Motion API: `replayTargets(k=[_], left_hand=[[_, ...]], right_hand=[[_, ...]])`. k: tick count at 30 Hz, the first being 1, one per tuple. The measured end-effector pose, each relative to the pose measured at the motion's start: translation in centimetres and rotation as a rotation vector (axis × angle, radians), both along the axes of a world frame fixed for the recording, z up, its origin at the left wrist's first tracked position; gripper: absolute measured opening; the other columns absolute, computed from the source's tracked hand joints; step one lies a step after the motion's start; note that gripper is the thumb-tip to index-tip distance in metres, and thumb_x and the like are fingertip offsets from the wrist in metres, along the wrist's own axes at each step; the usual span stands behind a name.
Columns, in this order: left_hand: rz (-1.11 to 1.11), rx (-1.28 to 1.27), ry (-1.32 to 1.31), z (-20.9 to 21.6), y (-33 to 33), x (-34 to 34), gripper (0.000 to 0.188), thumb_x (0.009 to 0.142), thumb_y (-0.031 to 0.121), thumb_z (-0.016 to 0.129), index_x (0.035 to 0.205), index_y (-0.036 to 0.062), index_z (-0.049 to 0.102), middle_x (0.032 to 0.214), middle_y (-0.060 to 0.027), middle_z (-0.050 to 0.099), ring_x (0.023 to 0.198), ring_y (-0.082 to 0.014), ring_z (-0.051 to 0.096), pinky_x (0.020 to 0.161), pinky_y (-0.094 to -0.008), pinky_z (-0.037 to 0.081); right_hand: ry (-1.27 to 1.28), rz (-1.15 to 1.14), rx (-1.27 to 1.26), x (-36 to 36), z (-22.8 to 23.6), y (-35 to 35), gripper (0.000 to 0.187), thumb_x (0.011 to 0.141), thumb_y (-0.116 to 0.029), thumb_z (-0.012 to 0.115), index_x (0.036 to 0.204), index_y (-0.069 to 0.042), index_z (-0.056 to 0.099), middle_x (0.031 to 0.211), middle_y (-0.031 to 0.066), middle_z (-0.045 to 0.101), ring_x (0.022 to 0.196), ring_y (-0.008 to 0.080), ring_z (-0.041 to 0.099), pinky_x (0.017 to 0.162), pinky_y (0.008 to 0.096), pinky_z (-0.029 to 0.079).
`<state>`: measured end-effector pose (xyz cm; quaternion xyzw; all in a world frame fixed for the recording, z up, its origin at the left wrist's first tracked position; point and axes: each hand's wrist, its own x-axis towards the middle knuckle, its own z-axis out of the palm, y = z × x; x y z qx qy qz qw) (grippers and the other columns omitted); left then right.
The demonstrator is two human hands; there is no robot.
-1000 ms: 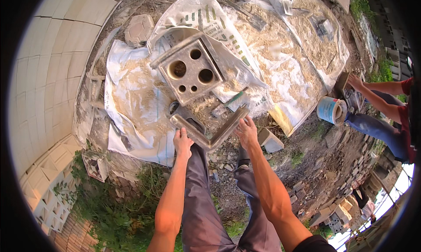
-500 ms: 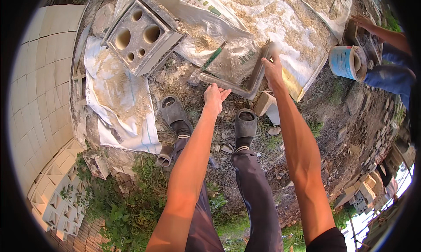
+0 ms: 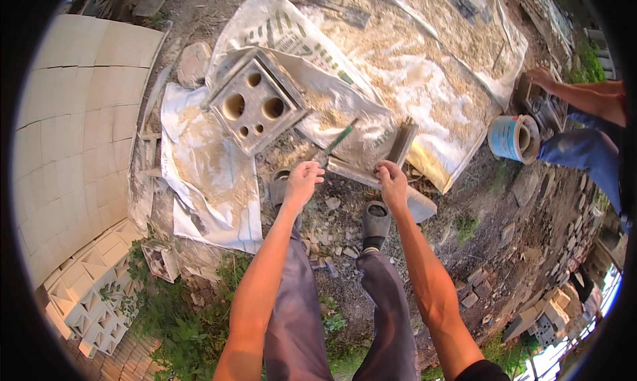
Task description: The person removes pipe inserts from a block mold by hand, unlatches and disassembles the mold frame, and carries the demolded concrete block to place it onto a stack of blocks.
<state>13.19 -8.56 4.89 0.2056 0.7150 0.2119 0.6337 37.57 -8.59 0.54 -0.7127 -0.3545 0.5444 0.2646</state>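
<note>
A dirty grey L-shaped frame (image 3: 361,173) lies on the ground and the sack edge in front of me, one bar pointing left and the other away. My right hand (image 3: 394,184) is at its corner, fingers curled against the bar and partly hiding it. Left of the frame's end, my left hand (image 3: 302,184) hovers with half-bent fingers apart and nothing visible in them. Just beyond it lies a green-handled tool (image 3: 342,137), its kind unclear. Farther left stands a grey box-shaped mould (image 3: 245,85) with several round holes in its top.
Sacks hold sandy powder (image 3: 424,76) ahead; another white sack (image 3: 219,212) lies left. A pale slab (image 3: 421,206) is by my right shoe (image 3: 376,225). At right, a co-worker's hand (image 3: 543,79) is near a blue-and-white bucket (image 3: 513,139). Stacked tiles (image 3: 86,102) stand at left.
My right hand has slid from the frame's far bar down to its corner. My left hand has come off the frame's left end and moved left. The view has shifted.
</note>
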Motion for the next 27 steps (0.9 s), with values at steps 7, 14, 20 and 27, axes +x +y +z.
replayTargets(k=[7, 14, 20, 27], left_hand=[[-0.016, 0.348, 0.571, 4.5, 11.7, -12.0, 0.025, 0.092, 0.020, 0.056, 0.106, -0.0007, 0.060, 0.097, -0.0107, 0.066, 0.089, -0.0201, 0.061, 0.081, -0.0312, 0.047], [-0.386, 0.551, 0.795, -0.1, 18.2, -25.7, 0.027, 0.088, 0.016, 0.058, 0.110, 0.0014, 0.059, 0.109, -0.0178, 0.060, 0.104, -0.0353, 0.054, 0.090, -0.0411, 0.041], [-0.371, 0.479, 0.549, -1.7, 19.4, -27.9, 0.020, 0.086, 0.013, 0.061, 0.099, -0.0007, 0.064, 0.094, -0.0182, 0.065, 0.088, -0.0316, 0.062, 0.081, -0.0372, 0.047], [-0.304, 0.337, 0.482, -1.3, 20.5, -28.5, 0.022, 0.081, 0.011, 0.067, 0.100, -0.0010, 0.066, 0.085, -0.0117, 0.068, 0.076, -0.0180, 0.063, 0.073, -0.0293, 0.049]], right_hand=[[-0.075, 0.237, 0.107, -10.4, 3.4, 11.6, 0.024, 0.090, -0.016, 0.054, 0.109, -0.003, 0.063, 0.097, 0.0147, 0.067, 0.089, 0.0246, 0.065, 0.080, 0.0340, 0.048], [-0.200, 0.443, 0.205, -21.2, 2.4, 21.3, 0.028, 0.086, -0.016, 0.057, 0.111, -0.002, 0.062, 0.101, 0.0221, 0.063, 0.094, 0.0382, 0.060, 0.084, 0.0422, 0.045], [-0.255, 0.503, 0.106, -23.6, 2.6, 24.0, 0.021, 0.081, -0.012, 0.062, 0.098, -0.001, 0.066, 0.094, 0.0229, 0.063, 0.088, 0.0389, 0.061, 0.077, 0.0416, 0.046], [-0.272, 0.489, 0.095, -24.2, 3.3, 24.8, 0.015, 0.078, -0.009, 0.063, 0.091, -0.003, 0.067, 0.082, 0.0232, 0.062, 0.077, 0.0393, 0.060, 0.070, 0.0409, 0.045]])
